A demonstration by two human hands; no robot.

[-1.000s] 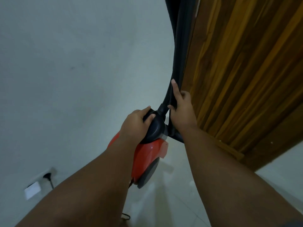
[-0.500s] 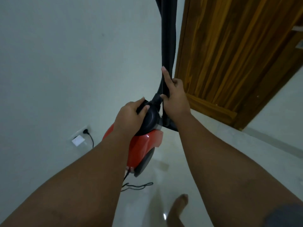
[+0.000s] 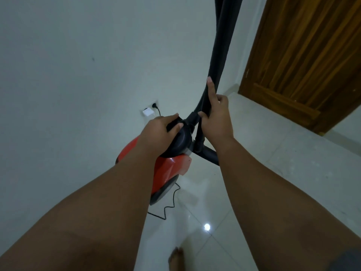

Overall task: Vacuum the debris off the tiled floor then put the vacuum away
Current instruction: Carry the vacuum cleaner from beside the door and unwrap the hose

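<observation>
Left hand: fingers curled over the black handle on top of the vacuum, thumb on the near side. Firm hold, nothing loose.

Right hand: wrapped round the black tube, just right of the left hand and a bit higher. Thumb hooks the near side and the index finger lies straight up along the tube. The ribbed hose runs beside the tube on the left side of this grip, touching it. Both rise from the grip and leave the top of the view.

Vacuum: red body hangs straight below my left hand, tilted, black end up, wheel end down. Can't tell if the lower end touches the floor. A short black pipe end sticks out under my right wrist.

Cord: comes out below the red body and lies in kinks on the tiles, under my left forearm.

Wall socket with a black plug in it: just beyond my left hand, low on the white wall.

Wooden door: well right of the right hand, past the tube.

My bare foot: on the tiles between my forearms, at the near edge.
</observation>
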